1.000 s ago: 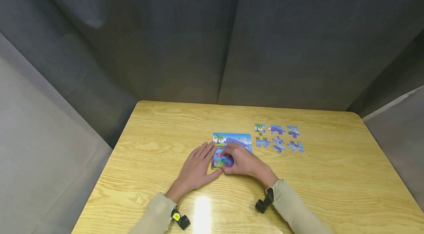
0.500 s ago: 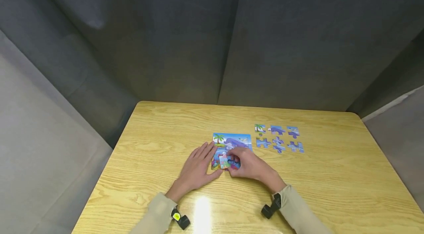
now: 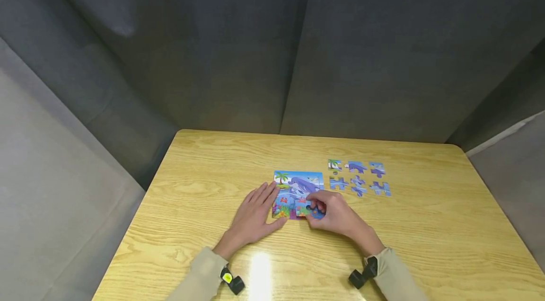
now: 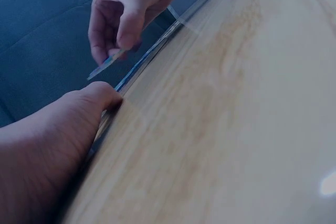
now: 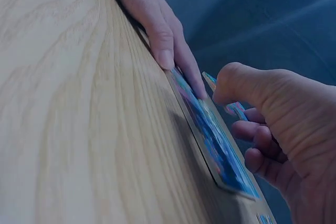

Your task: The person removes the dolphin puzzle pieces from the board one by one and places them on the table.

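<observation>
A jigsaw board (image 3: 303, 182) with a dolphin and palm tree picture lies flat on the table. My left hand (image 3: 254, 216) rests on its left edge, fingers straight and thumb at the near corner. Between thumb and fingers, my right hand (image 3: 338, 213) pinches a jigsaw piece (image 3: 301, 208) with red, green and blue on it. That piece is over the lower middle of the board. The left wrist view shows the pinched piece (image 4: 103, 67) tilted and raised. In the right wrist view there is a gap between my right hand and the board (image 5: 215, 135).
Several loose jigsaw pieces (image 3: 357, 167) lie in two rows right of the board. The wooden table (image 3: 204, 159) has rounded far corners. Dark grey fabric (image 3: 230, 55) hangs behind it, with lighter panels at the sides.
My right hand has moved to the right across the board with the jigsaw piece, uncovering the lower left of the picture. My left hand has stayed put.
</observation>
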Demonstrator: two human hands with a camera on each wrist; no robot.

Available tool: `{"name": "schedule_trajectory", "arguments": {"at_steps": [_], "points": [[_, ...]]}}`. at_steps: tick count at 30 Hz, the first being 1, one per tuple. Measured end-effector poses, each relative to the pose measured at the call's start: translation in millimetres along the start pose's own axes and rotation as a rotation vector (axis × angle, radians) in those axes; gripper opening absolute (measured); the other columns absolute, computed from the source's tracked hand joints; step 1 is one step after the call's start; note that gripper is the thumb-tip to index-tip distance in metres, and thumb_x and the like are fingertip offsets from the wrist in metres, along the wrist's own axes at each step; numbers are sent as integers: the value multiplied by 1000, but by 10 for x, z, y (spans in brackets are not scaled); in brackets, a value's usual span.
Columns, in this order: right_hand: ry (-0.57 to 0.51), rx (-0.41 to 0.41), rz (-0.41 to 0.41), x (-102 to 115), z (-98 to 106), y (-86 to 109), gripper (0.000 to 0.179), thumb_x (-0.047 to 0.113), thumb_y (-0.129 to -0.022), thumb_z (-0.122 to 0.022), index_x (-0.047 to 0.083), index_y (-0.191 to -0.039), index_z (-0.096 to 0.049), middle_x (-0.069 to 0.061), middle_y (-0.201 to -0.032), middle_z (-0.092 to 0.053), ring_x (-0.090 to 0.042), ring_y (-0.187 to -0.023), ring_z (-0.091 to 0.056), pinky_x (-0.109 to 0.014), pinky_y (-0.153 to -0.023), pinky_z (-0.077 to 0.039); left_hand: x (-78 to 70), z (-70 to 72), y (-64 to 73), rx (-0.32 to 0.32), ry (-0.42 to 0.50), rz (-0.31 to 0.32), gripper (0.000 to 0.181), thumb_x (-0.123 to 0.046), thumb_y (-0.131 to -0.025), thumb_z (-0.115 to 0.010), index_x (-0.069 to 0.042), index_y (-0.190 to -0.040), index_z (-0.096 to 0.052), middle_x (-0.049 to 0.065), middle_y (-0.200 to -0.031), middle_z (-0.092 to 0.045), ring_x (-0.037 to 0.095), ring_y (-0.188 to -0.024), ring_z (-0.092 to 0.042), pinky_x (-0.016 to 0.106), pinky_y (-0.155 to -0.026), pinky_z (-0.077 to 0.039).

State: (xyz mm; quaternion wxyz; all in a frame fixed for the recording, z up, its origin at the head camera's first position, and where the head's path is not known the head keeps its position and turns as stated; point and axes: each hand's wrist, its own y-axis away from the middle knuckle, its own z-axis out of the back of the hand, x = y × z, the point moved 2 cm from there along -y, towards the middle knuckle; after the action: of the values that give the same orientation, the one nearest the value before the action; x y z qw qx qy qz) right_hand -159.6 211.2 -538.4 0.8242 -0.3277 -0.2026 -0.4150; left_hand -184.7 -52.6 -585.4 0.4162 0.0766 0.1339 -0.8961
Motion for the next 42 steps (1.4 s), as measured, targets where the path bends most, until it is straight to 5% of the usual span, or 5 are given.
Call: {"name": "schedule_trajectory", "arguments": {"at_steps": [21, 42], "points": [[126, -26, -144, -387, 434, 469, 31, 15, -75, -90, 10, -101, -74, 4, -79, -61, -11, -64, -51, -21, -56, -44, 0, 7, 2, -14, 12, -14, 89, -71, -101, -42, -11, -165, -29, 7, -173, -24, 30, -159, -22, 51, -125, -25], [195, -1, -216, -529, 504, 565, 30, 15, -78, -87, 6, -104, -75, 6, -75, -55, -5, -62, -45, -22, -56, -41, 1, -2, 8, -13, 20, -9, 89, -71, -101, -41, -11, -166, -28, 6, -174, -22, 28, -160, -20, 50, -126, -24]]}}
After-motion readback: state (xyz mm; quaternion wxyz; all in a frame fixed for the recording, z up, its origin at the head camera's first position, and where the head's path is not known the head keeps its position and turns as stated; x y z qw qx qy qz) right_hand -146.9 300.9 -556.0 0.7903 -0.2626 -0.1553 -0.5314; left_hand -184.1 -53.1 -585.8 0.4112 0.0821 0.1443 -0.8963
